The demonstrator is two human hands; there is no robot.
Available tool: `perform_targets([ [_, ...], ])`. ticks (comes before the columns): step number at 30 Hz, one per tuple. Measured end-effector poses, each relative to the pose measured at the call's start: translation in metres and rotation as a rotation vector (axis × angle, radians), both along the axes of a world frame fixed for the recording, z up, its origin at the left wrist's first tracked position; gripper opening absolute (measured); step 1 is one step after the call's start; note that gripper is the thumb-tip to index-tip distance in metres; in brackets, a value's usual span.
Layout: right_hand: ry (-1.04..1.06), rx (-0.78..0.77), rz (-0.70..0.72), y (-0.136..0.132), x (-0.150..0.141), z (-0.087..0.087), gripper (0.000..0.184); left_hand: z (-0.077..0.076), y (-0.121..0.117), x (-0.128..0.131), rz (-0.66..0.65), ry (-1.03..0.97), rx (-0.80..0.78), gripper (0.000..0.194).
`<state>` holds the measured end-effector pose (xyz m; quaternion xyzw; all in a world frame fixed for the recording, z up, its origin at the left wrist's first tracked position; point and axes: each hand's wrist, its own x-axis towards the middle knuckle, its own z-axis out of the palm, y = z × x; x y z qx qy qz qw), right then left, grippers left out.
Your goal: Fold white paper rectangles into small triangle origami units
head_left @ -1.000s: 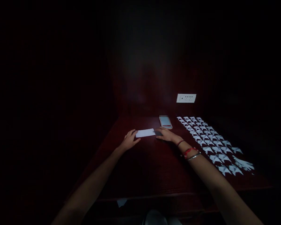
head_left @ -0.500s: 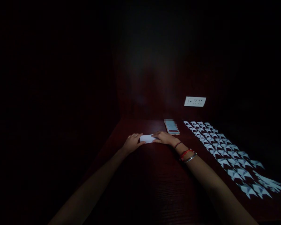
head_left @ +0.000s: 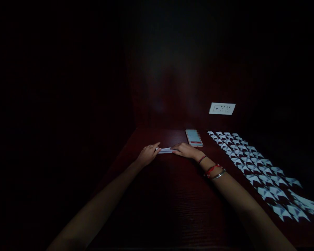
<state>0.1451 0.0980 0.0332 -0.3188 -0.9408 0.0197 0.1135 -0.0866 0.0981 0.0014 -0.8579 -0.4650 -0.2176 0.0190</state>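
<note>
A small white piece of paper (head_left: 166, 150) lies across the dark red tabletop between my hands, its near edge raised into a narrow fold. At its left end, my left hand (head_left: 148, 153) pinches the paper with thumb and fingers. My right hand (head_left: 184, 150) grips the right end, and its fingers cover that part of the paper. Dark and red bands and a metal bangle (head_left: 219, 174) circle my right wrist.
Just beyond my right hand lies a lit phone (head_left: 194, 137). Rows of folded white paper pieces (head_left: 261, 164) cover the table's right side, with paper strips (head_left: 307, 202) near the front right. A white socket plate (head_left: 222, 108) is on the back wall.
The paper was a flat, wider strip and now shows as a narrower, folded one. Both hands have stayed at its ends. The whole view has shifted slightly.
</note>
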Motion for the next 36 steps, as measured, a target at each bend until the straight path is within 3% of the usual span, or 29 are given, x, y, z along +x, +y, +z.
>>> perform_targets([
  [9, 0.082, -0.045, 0.002, 0.011, 0.003, 0.003, 0.037, 0.006, -0.009, 0.002, -0.112, -0.054, 0.090, 0.041],
  [12, 0.056, -0.094, 0.035, 0.012, 0.005, 0.001, 0.046, 0.010, -0.013, 0.001, -0.170, -0.018, 0.062, 0.043],
  [14, 0.060, -0.110, 0.019, 0.012, 0.007, -0.001, 0.044, 0.012, -0.015, 0.001, -0.193, 0.014, 0.022, 0.047],
  [18, 0.075, -0.125, -0.004, 0.011, 0.011, -0.007, 0.032, 0.012, -0.016, 0.002, -0.193, 0.054, -0.018, 0.045],
  [29, -0.011, -0.087, 0.026, 0.001, 0.006, -0.004, 0.025, 0.009, -0.013, 0.003, -0.170, 0.067, -0.005, 0.050],
  [36, -0.016, 0.012, -0.052, -0.004, 0.005, -0.004, 0.027, 0.010, -0.014, 0.003, -0.161, 0.066, 0.003, 0.051],
])
